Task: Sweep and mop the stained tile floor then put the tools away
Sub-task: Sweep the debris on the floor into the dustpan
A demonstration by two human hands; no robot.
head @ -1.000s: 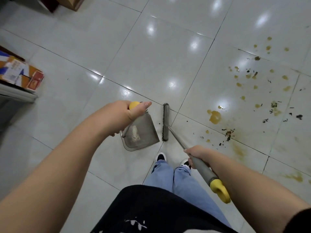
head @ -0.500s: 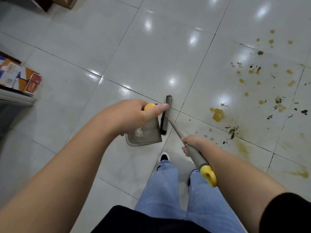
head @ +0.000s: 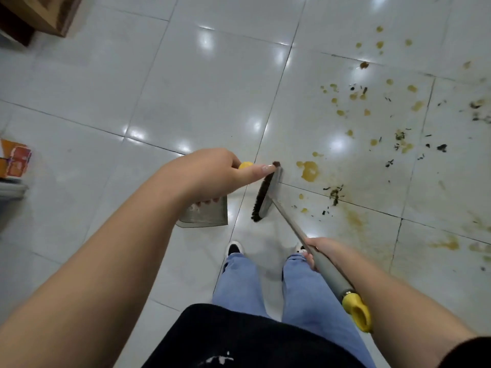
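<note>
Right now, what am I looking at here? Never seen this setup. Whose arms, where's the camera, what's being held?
There is no robot here: it is a person seen from a wide-angle camera worn on their head, looking down past their own arms, black top and blue jeans to their shoes. There is just this one view.

The left hand grips the yellow-tipped handle of a grey dustpan, whose pan shows just below the hand. The right hand grips the grey shaft of a broom; its dark bristle head sits on the floor just right of the dustpan.

The white tile floor has yellowish-brown stains and dark crumbs to the right, not yet swept. Printed cartons sit at the left edge.
</note>
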